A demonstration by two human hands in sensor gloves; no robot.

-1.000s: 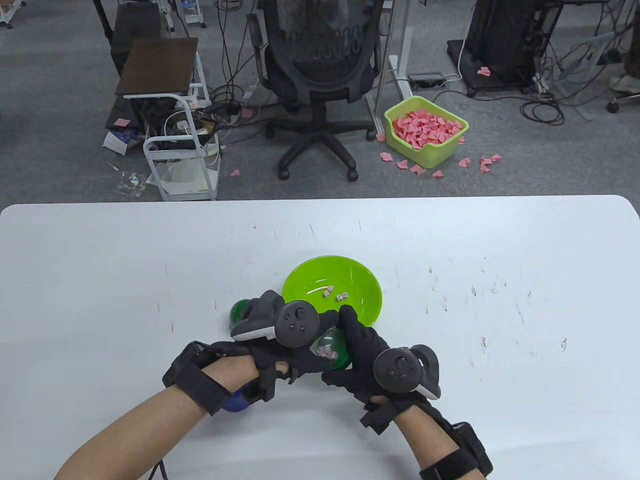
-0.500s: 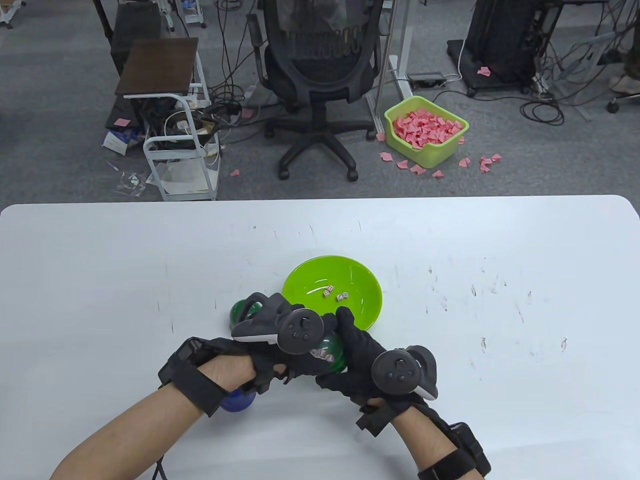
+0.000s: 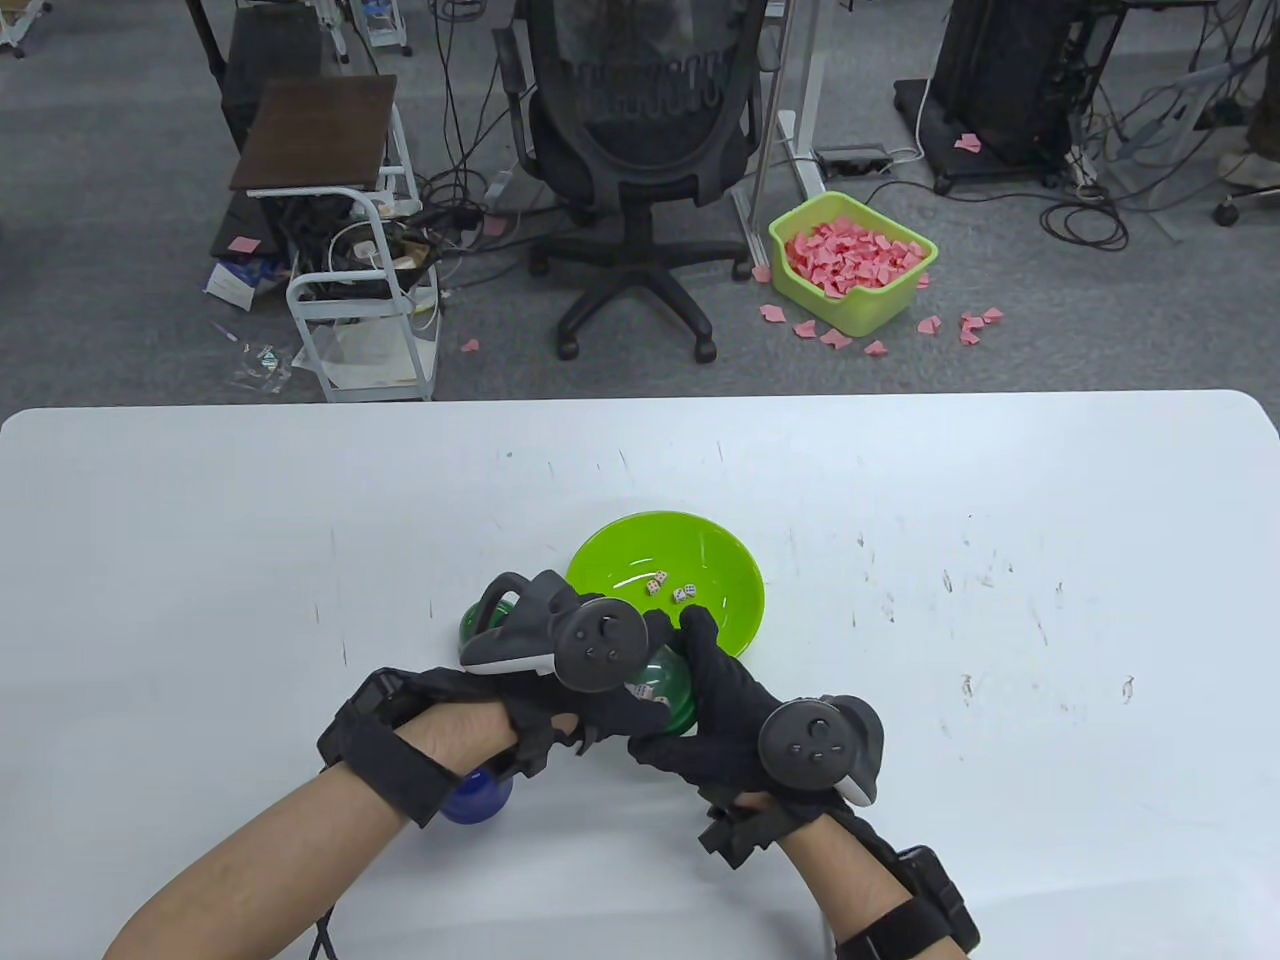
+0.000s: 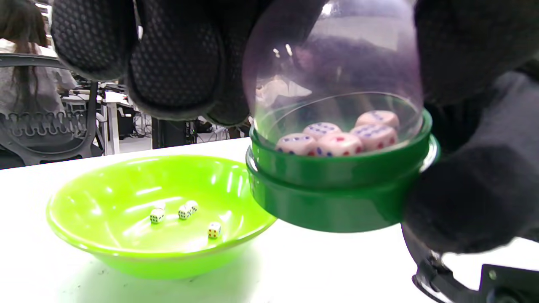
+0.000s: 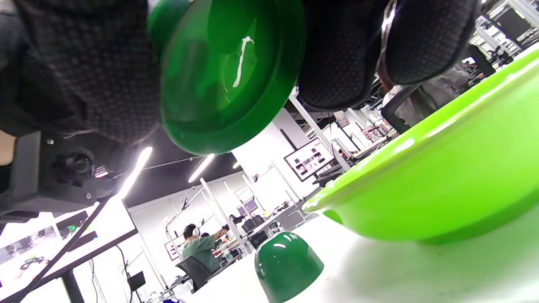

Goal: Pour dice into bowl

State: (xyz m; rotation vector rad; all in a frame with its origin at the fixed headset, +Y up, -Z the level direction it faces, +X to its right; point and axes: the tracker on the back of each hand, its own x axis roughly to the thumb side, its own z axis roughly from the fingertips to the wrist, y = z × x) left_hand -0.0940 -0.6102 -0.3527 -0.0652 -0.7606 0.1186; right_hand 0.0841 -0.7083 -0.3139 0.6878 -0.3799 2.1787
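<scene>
Both hands meet at the near edge of the white table (image 3: 200,520), clasped round one dice shaker (image 4: 337,168). Left hand (image 3: 560,705) curls its fingers over the clear dome; right hand (image 3: 720,715) grips the dark green base from below. Neither hand is free.

Lime green bowl (image 3: 720,560) sits just beyond the hands, holding four small dice (image 4: 183,212). A dark green cup (image 5: 286,263) stands inverted on the table to the bowl's left, and a blue object (image 3: 478,798) lies partly hidden under the left wrist.

Shaker is held upright, just beside the bowl's near rim, with about five pink-white dice (image 4: 337,141) resting on its base.

Assessment: dome appears seated, so separation is the step in hand. Recommend keeping the base level while lifting the dome off, then moving over the bowl's centre and tipping slowly and low, so dice do not bounce over the shallow rim.
</scene>
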